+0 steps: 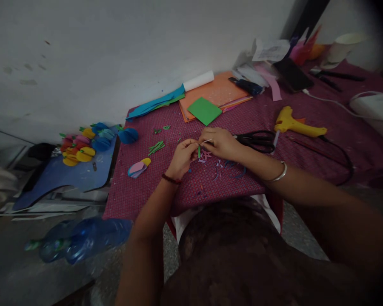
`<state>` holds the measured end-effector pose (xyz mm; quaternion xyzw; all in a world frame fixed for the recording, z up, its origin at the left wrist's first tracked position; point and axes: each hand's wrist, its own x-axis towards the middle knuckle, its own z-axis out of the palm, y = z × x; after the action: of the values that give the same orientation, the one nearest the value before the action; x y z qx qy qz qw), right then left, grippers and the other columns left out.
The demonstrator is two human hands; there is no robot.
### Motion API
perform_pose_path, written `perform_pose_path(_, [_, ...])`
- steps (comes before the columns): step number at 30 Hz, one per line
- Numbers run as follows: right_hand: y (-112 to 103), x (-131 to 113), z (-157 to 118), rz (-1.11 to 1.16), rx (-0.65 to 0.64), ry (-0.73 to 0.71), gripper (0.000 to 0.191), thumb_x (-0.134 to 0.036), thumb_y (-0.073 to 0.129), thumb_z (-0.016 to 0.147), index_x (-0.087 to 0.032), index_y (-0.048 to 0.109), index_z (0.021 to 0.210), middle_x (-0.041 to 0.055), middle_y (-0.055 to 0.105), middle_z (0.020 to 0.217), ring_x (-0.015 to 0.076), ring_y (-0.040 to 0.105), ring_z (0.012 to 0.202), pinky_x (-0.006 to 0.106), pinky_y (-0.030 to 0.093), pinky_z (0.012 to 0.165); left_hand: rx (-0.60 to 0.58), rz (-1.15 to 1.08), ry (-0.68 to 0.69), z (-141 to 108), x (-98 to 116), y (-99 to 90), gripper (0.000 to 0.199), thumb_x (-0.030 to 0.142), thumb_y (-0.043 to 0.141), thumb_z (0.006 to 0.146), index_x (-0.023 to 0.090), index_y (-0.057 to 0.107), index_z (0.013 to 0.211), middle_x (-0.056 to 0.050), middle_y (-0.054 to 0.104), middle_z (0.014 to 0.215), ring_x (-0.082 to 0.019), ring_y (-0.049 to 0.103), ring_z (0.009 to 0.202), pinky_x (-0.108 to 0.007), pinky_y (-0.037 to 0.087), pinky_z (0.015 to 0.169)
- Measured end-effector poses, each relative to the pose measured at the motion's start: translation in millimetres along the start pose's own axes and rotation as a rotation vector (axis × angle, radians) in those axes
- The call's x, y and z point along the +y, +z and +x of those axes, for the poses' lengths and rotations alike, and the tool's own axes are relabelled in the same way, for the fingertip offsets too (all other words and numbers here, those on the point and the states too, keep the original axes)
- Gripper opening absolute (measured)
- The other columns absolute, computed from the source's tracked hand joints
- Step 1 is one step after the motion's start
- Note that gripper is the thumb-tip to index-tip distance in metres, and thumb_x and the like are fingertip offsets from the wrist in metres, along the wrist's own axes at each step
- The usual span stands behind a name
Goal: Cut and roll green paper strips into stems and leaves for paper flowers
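Note:
Over the maroon checked tablecloth (137,204) my two hands meet with fingertips together. My left hand (183,159) is closed in a pinch at a narrow green paper strip (199,151), which hangs down between the hands. The fingers of my right hand (221,143) are also pinched, at the strip's upper end; a thin pale sliver (207,140) shows by them, too small to name. Black-handled scissors (258,140) lie beside my right wrist. Under the hands are pink and purple paper scraps (205,156). More green strips (156,147) lie to the left.
A green paper square (204,110) lies on orange sheets (223,87). At right are a yellow glue gun (298,123) with its cord and a phone (292,74). Left are cut paper ovals (138,168) and colourful paper fruits (84,154) on a blue board (83,176).

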<state>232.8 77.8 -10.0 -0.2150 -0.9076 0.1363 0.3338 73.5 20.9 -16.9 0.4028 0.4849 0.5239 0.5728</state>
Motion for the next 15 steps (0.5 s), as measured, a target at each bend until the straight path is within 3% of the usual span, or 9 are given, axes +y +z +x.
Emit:
perform_pose_path(4, [-0.3, -0.9, 0.8, -0.002, -0.046, -0.010, 0.014, -0.016, 0.053, 0.084, -0.018, 0.066, 0.084, 0.0068, 0.063, 0.087, 0.0191, 0.055, 0.082, 0.031, 0.037, 0.073, -0.033, -0.097, -0.059, 0.9, -1.6, -0.7, 0.017, 0.019, 0.064, 0.071, 0.016, 0.050, 0.063, 0.006, 0.043, 0.052, -0.004, 0.037, 0.042, -0.018, 0.024, 0.040])
perform_pose_path(6, [1.0, 0.1, 2.3, 0.104, -0.038, 0.044, 0.012, -0.016, 0.055, 0.081, -0.017, 0.067, 0.085, 0.0062, 0.064, 0.088, 0.0185, 0.056, 0.082, 0.030, 0.038, 0.072, -0.006, -0.118, -0.057, 1.6, -0.7, -1.5, 0.018, 0.018, 0.063, 0.073, 0.017, 0.049, 0.061, 0.007, 0.041, 0.051, -0.004, 0.035, 0.043, -0.018, 0.025, 0.041])
perform_pose_path(11, [5.6, 2.7, 5.0, 0.808, 0.020, 0.494, 0.014, -0.024, 0.048, 0.088, -0.018, 0.060, 0.085, 0.0030, 0.065, 0.073, 0.0132, 0.057, 0.062, 0.026, 0.045, 0.060, 0.137, 0.069, 0.164, 2.4, 5.8, -5.5, 0.014, 0.019, 0.061, 0.078, 0.017, 0.055, 0.065, 0.006, 0.044, 0.053, -0.004, 0.037, 0.046, -0.018, 0.027, 0.045])
perform_pose_path(13, [7.3, -0.3, 4.6, 1.048, -0.039, 0.589, 0.020, -0.033, 0.048, 0.090, -0.018, 0.057, 0.080, 0.0035, 0.065, 0.070, 0.0127, 0.057, 0.058, 0.026, 0.046, 0.056, 0.165, 0.194, 0.259, 1.5, 8.0, -6.1, 0.013, 0.018, 0.062, 0.079, 0.017, 0.057, 0.066, 0.005, 0.048, 0.055, -0.005, 0.040, 0.049, -0.018, 0.031, 0.049])
perform_pose_path(15, [9.9, -5.0, 3.9, 1.137, -0.085, 0.614, 0.022, -0.037, 0.055, 0.087, -0.019, 0.054, 0.077, 0.0025, 0.065, 0.067, 0.0126, 0.058, 0.056, 0.025, 0.046, 0.054, 0.168, 0.290, 0.311, 0.3, 9.0, -5.5, 0.012, 0.018, 0.063, 0.078, 0.017, 0.059, 0.067, 0.004, 0.052, 0.058, -0.005, 0.043, 0.052, -0.019, 0.033, 0.052])
